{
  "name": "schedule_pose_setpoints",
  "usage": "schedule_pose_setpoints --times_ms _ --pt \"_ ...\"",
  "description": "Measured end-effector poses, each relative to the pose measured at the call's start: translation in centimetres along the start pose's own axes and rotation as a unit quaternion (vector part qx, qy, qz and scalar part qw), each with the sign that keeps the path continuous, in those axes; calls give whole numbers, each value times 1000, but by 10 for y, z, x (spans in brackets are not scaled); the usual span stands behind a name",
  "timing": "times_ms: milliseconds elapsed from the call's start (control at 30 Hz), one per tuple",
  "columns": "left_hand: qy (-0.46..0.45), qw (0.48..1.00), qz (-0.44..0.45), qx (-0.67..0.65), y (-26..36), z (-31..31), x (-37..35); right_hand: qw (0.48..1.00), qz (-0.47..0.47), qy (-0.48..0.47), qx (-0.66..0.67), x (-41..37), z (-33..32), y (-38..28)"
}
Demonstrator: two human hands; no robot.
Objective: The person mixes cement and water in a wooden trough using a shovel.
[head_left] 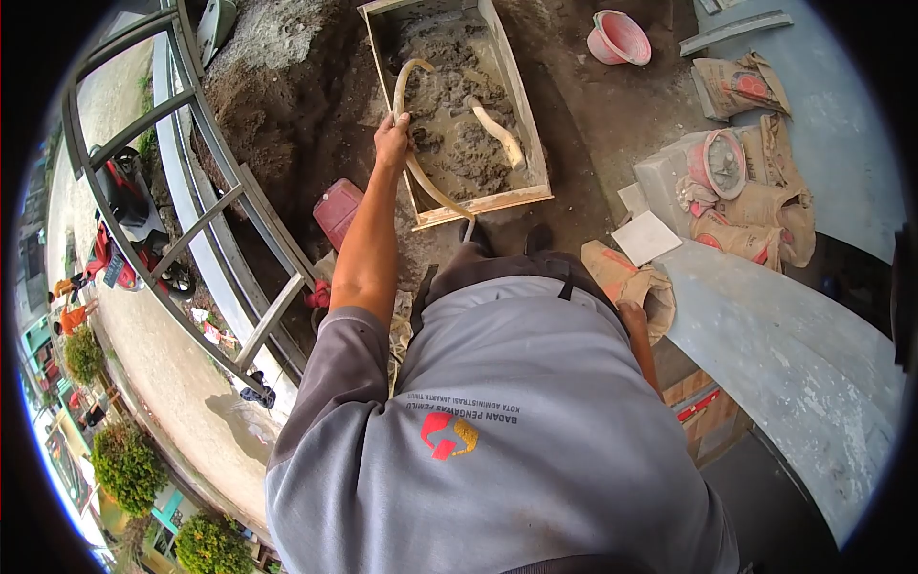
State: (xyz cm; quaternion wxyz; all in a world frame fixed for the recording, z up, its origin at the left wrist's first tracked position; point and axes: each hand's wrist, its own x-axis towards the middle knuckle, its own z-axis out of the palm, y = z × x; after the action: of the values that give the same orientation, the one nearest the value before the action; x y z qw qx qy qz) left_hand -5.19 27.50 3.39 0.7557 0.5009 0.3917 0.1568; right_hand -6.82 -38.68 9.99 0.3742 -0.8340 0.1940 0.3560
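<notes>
My left hand [390, 139] is closed around a pale, curved hose [433, 189], with the arm stretched forward over a mixing trough [534, 191]. One end of the hose arches over the wet grey mortar [459, 143] inside, and the other runs down across the near rim towards my feet. A second pale length [498, 132] lies on the mortar, its far end smeared with it. Low at my right side, my right hand [631, 314] overlaps an open brown paper sack [612, 273]; its fingers are mostly hidden.
A pink bucket [620, 38] sits beyond the trough. Another bucket [717, 165] stands among cement sacks [741, 84] at right, near a white tile [646, 237]. A red container [338, 212] lies left of the trough. A metal frame [201, 215] lines the road side.
</notes>
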Motion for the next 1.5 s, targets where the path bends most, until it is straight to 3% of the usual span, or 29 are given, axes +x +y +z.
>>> schedule_pose_setpoints --times_ms 167,367,500,633,733,833,933,1000,1167,1267,1400,1467,1500 --pt "-3 996 -70 -46 2 5 -19 999 -22 0 -27 1 2 1" --pt "-12 994 -65 -92 -11 18 -30 1000 11 -19 12 5 12 -28" --pt "-24 995 -29 -90 -12 23 -26 998 -6 -12 55 17 28 -86" --pt "-12 997 1 -74 -5 40 -31 986 -149 -70 34 40 78 -194" --pt "-4 997 18 -69 -17 51 -26 951 -270 -151 10 42 136 -295" --pt "0 997 26 -67 -14 68 -40 910 -348 -221 -47 89 214 -356" --pt "8 997 34 -71 -9 84 -54 883 -410 -197 -121 74 261 -425" --pt "21 997 38 -58 -6 94 -62 907 -345 -207 -125 71 288 -452" --pt "20 998 34 -40 -12 103 -73 908 -319 -244 -122 106 337 -464" --pt "23 999 29 -2 -15 107 -69 926 -238 -293 -8 124 352 -458" --pt "30 999 10 29 -18 118 -66 936 -167 -289 113 133 355 -454" --pt "27 993 29 111 -33 105 -67 921 -158 -322 150 147 350 -451" --pt "53 977 -10 207 -43 95 -71 910 -149 -350 165 149 346 -448"
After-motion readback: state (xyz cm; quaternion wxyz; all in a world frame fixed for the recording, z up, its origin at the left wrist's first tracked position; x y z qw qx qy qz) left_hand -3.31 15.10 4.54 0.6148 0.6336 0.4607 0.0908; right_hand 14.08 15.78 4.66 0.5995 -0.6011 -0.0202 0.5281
